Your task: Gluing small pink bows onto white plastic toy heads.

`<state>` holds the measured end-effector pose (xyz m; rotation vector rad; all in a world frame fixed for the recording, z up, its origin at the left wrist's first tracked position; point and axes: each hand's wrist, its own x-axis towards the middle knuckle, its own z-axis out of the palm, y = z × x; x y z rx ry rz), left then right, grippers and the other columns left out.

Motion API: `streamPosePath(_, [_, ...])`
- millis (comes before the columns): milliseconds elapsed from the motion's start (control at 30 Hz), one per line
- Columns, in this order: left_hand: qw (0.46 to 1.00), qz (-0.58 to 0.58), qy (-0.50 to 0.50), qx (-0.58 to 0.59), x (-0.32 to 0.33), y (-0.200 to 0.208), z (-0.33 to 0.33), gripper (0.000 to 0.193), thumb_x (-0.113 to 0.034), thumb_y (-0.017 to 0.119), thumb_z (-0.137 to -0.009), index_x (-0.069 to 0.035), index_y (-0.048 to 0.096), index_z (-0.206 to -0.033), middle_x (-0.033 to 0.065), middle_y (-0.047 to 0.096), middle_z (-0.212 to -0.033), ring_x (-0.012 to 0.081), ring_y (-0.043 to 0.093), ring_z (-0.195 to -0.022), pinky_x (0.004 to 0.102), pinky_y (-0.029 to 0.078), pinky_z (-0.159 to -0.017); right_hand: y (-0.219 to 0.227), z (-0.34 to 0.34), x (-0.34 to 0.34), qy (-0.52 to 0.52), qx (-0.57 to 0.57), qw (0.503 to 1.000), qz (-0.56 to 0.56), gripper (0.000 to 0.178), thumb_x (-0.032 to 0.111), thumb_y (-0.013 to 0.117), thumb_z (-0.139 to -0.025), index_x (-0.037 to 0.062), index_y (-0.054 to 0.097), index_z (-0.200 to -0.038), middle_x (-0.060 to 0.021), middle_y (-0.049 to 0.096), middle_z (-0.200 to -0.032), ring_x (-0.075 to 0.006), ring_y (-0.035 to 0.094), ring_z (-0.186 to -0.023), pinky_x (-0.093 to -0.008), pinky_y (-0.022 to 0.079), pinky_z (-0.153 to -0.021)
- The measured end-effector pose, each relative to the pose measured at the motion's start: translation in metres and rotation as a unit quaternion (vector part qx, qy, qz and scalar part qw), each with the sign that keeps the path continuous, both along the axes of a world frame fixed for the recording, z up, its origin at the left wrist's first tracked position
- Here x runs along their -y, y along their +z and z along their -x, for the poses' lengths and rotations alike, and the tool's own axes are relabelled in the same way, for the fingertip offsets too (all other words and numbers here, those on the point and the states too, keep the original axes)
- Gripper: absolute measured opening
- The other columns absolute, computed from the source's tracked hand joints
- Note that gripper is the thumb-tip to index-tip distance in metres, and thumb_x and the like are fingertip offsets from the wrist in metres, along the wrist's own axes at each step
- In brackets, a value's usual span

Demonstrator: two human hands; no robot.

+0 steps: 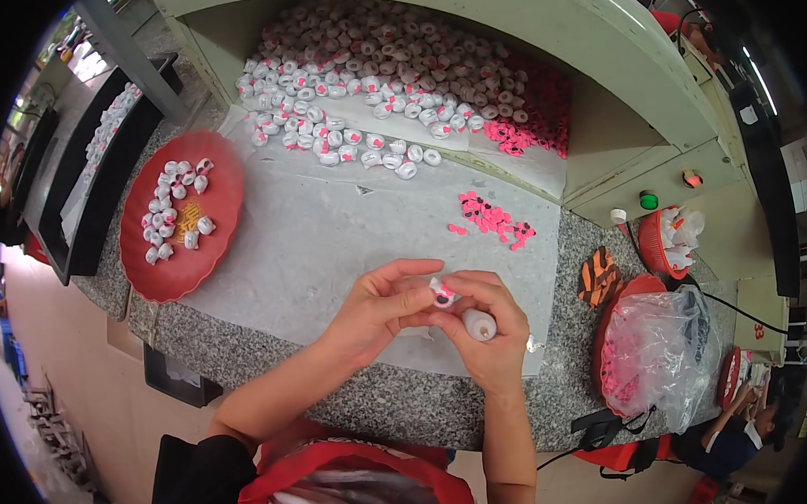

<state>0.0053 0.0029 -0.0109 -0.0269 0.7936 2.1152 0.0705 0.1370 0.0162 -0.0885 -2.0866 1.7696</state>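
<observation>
Over the front of the paper-covered table, my left hand [370,310] pinches a small white figure piece [442,296] with pink and dark marks between thumb and fingers. Close against it, my right hand [492,339] steadies the same piece with its fingertips. A white round-ended bottle [480,326] is tucked in the right hand's grip, its nozzle end toward me; most of its body is hidden. Beyond the hands lies a loose cluster of small pink pieces [486,217], some with dark spots. Rows of similar white pieces [324,137] with pink parts stand farther back.
A red scalloped plate [225,248] holding white pieces is at left. The grey shelf cabinet [598,123] is heaped with more pieces. At right are a striped orange-black item [598,276], a red basket [652,248], a plastic bag [664,348] over a red tray, and a cable. Another person [733,440] sits far right.
</observation>
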Motion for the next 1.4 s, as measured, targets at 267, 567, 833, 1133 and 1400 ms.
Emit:
streamPosePath(267, [0.923,0.081,0.005,-0.375,0.005,0.015,-0.006,0.027,0.010,0.057,-0.075,0.004,0.051,-0.100,0.0127,0.058,-0.086,0.0201,0.061,-0.082,0.0299,0.051,-0.072,-0.004,-0.008,-0.008,0.026,0.007,0.987,0.156,0.026,-0.004,0.069,-0.065,0.0016,0.053,-0.085,-0.0152,0.058,-0.088,-0.0124,0.055,-0.062,-0.0189,0.043,-0.046])
streamPosePath(567, [0.908,0.126,0.056,-0.395,0.005,0.017,-0.012,0.016,0.003,0.060,-0.076,0.002,0.054,-0.090,0.0093,0.062,-0.080,0.0138,0.062,-0.075,0.0255,0.051,-0.065,-0.008,-0.008,-0.007,0.042,0.044,0.971,0.231,0.020,-0.001,0.068,-0.069,0.0012,0.055,-0.085,-0.0117,0.058,-0.085,-0.0088,0.053,-0.063,-0.0180,0.041,-0.048])
streamPosePath(833, [0.926,0.114,0.019,-0.360,0.005,0.013,-0.008,0.025,0.007,0.057,-0.076,0.005,0.049,-0.100,0.0169,0.060,-0.088,0.0218,0.062,-0.080,0.0308,0.053,-0.069,-0.008,-0.006,-0.001,0.021,0.106,0.953,0.284,0.018,-0.002,0.066,-0.070,0.0010,0.054,-0.083,-0.0106,0.058,-0.085,-0.0092,0.053,-0.063,-0.0186,0.041,-0.048])
streamPosePath(1133, [0.973,-0.217,-0.046,0.058,0.007,-0.019,0.012,0.026,-0.010,0.049,-0.086,-0.002,0.049,-0.110,0.0102,0.061,-0.087,0.0177,0.063,-0.073,0.0252,0.054,-0.064,0.004,-0.005,0.011,-0.062,0.075,0.963,0.253,0.013,0.003,0.065,-0.073,0.0017,0.054,-0.082,-0.0052,0.059,-0.072,-0.0075,0.053,-0.057,-0.0175,0.040,-0.047])
streamPosePath(1400, [0.938,-0.320,-0.037,0.129,0.010,-0.024,0.022,0.031,-0.018,0.047,-0.088,-0.007,0.042,-0.116,0.0060,0.056,-0.088,0.0150,0.059,-0.075,0.0243,0.052,-0.066,-0.047,0.002,0.020,-0.059,0.235,0.968,-0.068,0.015,0.009,0.066,-0.070,-0.0003,0.059,-0.080,-0.0057,0.060,-0.067,-0.0101,0.055,-0.054,-0.0226,0.043,-0.048])
